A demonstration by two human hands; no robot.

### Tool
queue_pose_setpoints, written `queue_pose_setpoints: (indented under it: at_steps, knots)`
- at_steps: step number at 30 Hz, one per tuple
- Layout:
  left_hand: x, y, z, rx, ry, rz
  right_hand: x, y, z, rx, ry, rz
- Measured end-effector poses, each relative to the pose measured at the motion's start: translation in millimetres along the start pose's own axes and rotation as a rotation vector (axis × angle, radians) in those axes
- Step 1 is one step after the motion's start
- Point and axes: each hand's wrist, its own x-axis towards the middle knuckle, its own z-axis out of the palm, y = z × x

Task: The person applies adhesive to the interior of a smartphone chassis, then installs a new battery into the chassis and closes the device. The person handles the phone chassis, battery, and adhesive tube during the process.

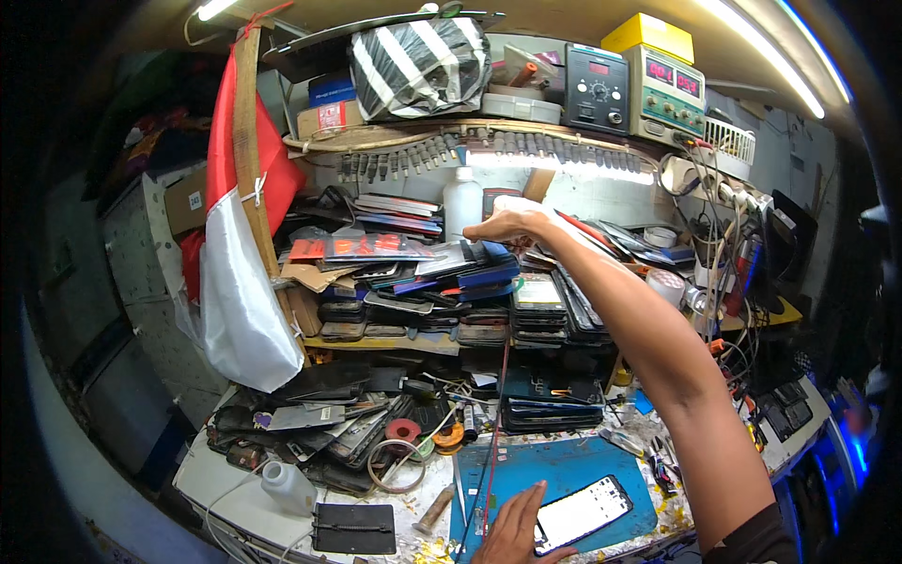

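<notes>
Left hand (515,534) lay flat on the lit phone (581,514), pinning it to the blue mat (564,470) on the worktop (235,498). Farther off, right hand (503,226) reached the stacked phones (470,273) on the shelf, fingers curled; nothing visibly lifted out yet.

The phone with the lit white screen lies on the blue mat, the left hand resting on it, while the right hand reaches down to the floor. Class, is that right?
One detail is wrong. In the head view the right hand reaches up to the stacked phones on the shelf, not down to the floor. The rest holds: the phone with the lit white screen lies on the blue mat, and the left hand rests on it.
</notes>
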Motion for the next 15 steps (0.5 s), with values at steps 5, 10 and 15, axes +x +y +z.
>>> queue_pose_setpoints:
  at_steps: [5,10,15]
  knots:
    - [0.2,3.3,-4.1,-0.074,0.109,-0.094,-52.1,29.7,-8.4,-0.102,0.258,-0.190]
    - [5.4,17.2,-0.8,-0.691,0.469,-0.195,-176.8,81.7,11.5,0.240,0.290,-0.638]
    - [23.0,54.0,32.2,-1.188,0.698,-0.136,-312.8,96.8,79.9,0.451,0.164,-0.716]
